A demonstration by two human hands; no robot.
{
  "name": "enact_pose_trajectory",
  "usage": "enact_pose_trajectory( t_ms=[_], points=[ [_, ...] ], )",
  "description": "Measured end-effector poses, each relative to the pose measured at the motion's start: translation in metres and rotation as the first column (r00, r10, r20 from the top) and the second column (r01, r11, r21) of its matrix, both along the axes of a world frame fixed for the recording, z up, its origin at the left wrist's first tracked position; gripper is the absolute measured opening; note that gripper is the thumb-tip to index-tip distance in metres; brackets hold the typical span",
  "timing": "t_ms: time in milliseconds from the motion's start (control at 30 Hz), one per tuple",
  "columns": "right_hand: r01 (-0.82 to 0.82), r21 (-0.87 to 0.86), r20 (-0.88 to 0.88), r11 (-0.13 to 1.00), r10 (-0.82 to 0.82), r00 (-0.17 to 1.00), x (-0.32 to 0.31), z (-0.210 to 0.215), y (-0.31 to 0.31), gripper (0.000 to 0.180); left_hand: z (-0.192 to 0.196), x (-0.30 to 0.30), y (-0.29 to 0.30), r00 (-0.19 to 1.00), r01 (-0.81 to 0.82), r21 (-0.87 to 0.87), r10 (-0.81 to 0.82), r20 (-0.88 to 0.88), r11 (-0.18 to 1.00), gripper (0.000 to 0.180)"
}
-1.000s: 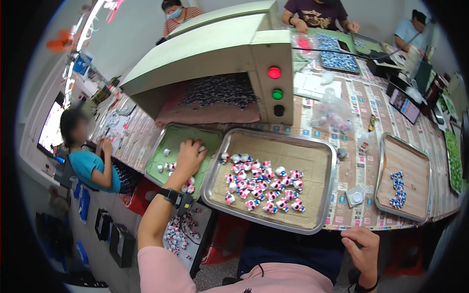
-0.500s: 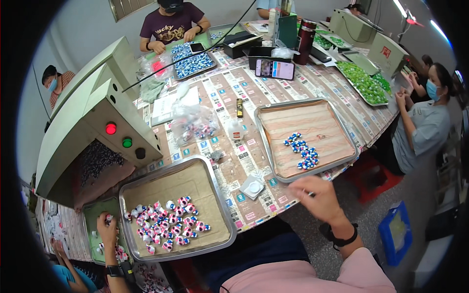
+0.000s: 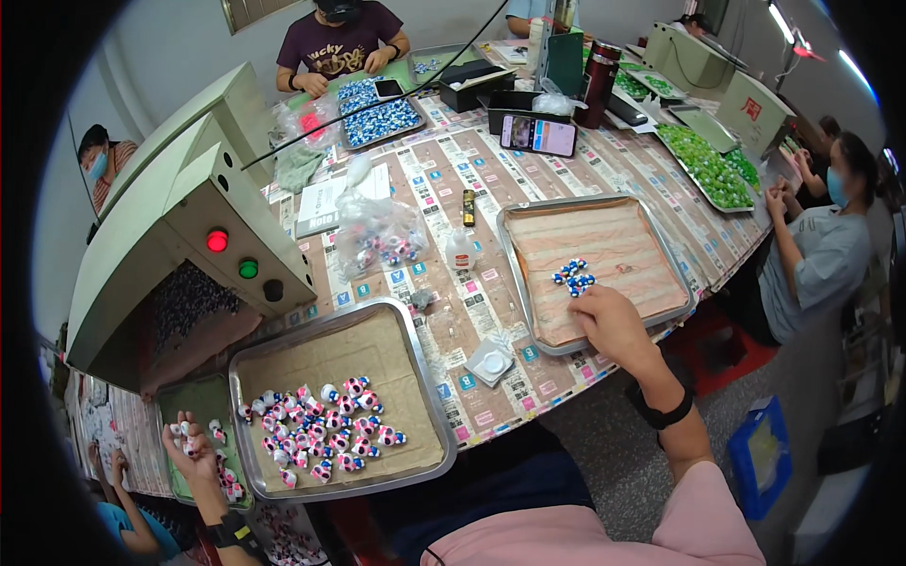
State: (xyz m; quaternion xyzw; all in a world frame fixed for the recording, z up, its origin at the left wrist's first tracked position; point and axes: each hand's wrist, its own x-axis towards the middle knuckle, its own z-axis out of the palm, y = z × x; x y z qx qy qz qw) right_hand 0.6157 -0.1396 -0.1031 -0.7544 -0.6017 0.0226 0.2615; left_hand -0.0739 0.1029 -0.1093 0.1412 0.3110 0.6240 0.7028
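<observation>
right hand: it rests on the near part of the right metal tray; my fingers point up at the small cluster of blue and white pieces, just short of it. Whether the tips pinch anything I cannot tell.
left hand: raised over the green tray, fingers curled loosely around a few small pieces; how tight the grip is I cannot tell.
pink and white pieces: heaped in the left metal tray, just right of my left fingers.
risk, right: a quick sweep could scatter the cluster across the bare tray liner, I judge.
risk, left: a loose grip could drop pieces off the table edge beside my wrist.
edges: the tray rim sits under my right palm; the table edge is just behind it.
room: bare liner beyond and right of my right fingers; crowded by the green machine beyond my left.
</observation>
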Motion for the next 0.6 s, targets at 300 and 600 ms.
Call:
enact_pose_trajectory(
  t_ms=[300, 600],
  points=[
    [0.05, -0.024, -0.973, 0.998, -0.035, 0.226, -0.036, 0.028, -0.017, 0.022, 0.051, 0.131, -0.106, 0.912, 0.326, 0.046, -0.327, 0.247, 0.944, 0.052],
    [-0.082, -0.006, -0.991, 0.997, 0.005, 0.13, -0.091, 0.026, -0.026, 0.024, 0.044, 0.29, -0.165, 0.681, 0.708, -0.002, -0.682, 0.265, 0.706, 0.057]
  ],
)
